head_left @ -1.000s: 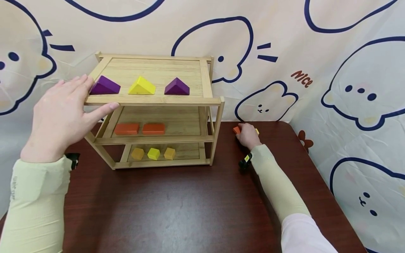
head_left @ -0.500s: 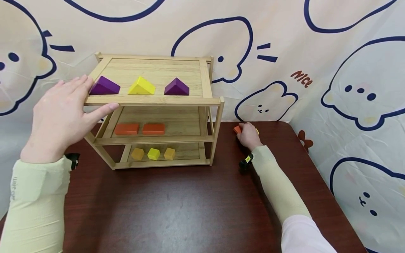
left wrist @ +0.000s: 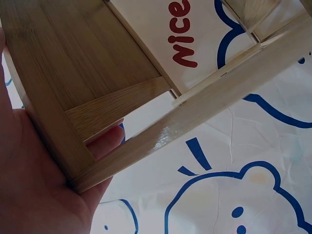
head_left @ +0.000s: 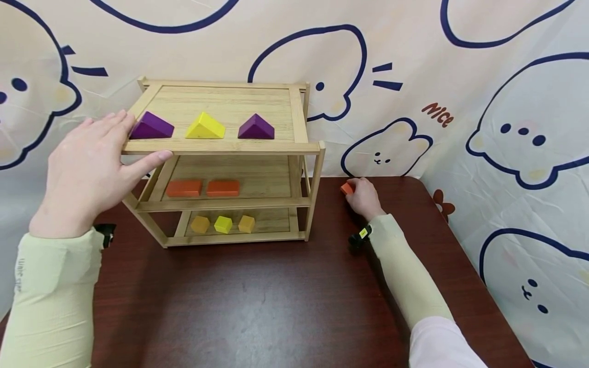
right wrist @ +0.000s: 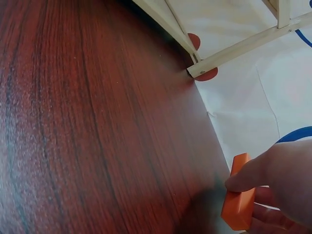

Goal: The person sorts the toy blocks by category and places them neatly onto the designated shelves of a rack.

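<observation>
My left hand holds the front left corner of a three-tier wooden shelf, thumb at the front rail and fingers along the left side. The left wrist view shows a fingertip behind the side rail. At the back right of the table, my right hand grips an orange rectangular block between thumb and fingers. Purple wedge blocks flank a yellow wedge block on the top tier. Two orange blocks lie on the middle tier.
Three small yellowish cubes stand in a row on the bottom tier. A dark reddish-brown table carries the shelf. Behind and to the right hangs a patterned cloth, close to the table's back edge.
My right hand has shifted very slightly while keeping the orange block. A yellow bit visible at its right side earlier no longer shows. My left hand has stayed on the shelf corner.
</observation>
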`<state>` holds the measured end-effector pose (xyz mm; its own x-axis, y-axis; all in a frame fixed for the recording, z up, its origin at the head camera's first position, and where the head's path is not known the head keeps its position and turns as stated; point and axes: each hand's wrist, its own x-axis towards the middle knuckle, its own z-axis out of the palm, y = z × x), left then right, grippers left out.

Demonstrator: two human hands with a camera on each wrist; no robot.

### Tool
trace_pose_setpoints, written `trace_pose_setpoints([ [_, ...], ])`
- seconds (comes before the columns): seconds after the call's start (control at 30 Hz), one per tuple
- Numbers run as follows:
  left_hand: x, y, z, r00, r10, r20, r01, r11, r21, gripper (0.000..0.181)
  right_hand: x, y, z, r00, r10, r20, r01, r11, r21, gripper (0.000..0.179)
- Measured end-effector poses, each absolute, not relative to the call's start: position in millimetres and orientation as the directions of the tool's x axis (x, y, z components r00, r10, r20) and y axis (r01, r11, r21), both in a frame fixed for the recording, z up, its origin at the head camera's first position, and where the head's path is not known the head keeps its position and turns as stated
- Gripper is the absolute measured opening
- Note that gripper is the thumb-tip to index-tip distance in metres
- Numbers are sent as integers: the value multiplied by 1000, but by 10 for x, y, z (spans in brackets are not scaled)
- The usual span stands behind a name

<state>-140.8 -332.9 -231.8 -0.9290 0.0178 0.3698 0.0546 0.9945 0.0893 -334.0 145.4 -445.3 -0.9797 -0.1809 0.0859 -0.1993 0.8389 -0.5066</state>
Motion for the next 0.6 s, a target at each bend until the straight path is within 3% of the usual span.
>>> trace_pose_setpoints([
  [0.6,-1405,-3320,-2315,-929,10,369,45,995,88,98,-3224,1467,-4323,-977,-178,113,-211,786,-581,46],
])
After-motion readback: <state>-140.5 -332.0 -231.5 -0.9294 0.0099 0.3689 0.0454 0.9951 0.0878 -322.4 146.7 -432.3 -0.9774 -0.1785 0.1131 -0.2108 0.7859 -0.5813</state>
